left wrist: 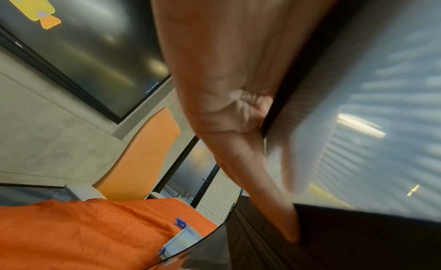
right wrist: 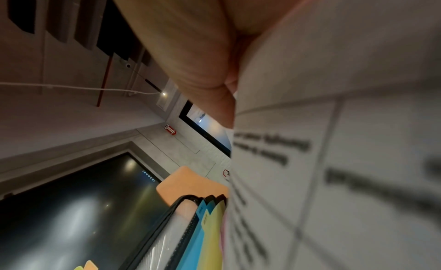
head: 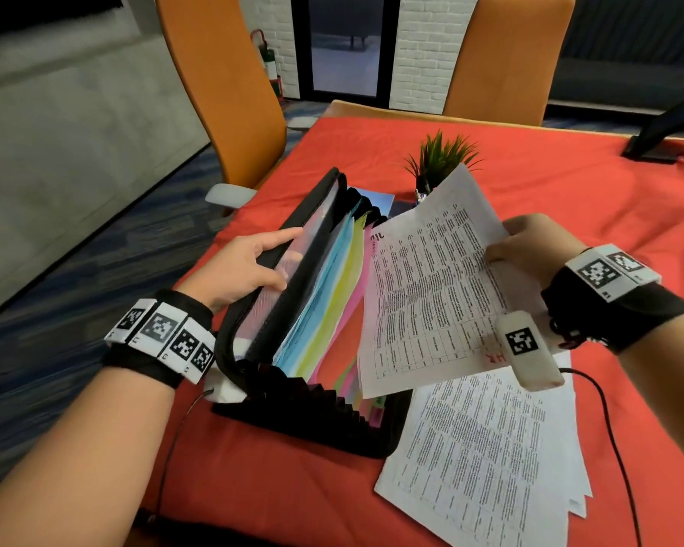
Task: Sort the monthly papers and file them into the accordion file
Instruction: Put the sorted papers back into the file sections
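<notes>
At centre frame, the left hand grips the accordion file front flap, holding pockets open. The right hand pinches a printed sheet above the dividers, apparently for insertion. Remaining papers lie lower right on the table.

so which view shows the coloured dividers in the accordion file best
The head view: the coloured dividers fan out blue, yellow-green and pink inside the open accordion file. The right wrist view catches only their blue and yellow tabbed tops, close and blurred. The left wrist view shows the file's cover, no dividers.
</notes>
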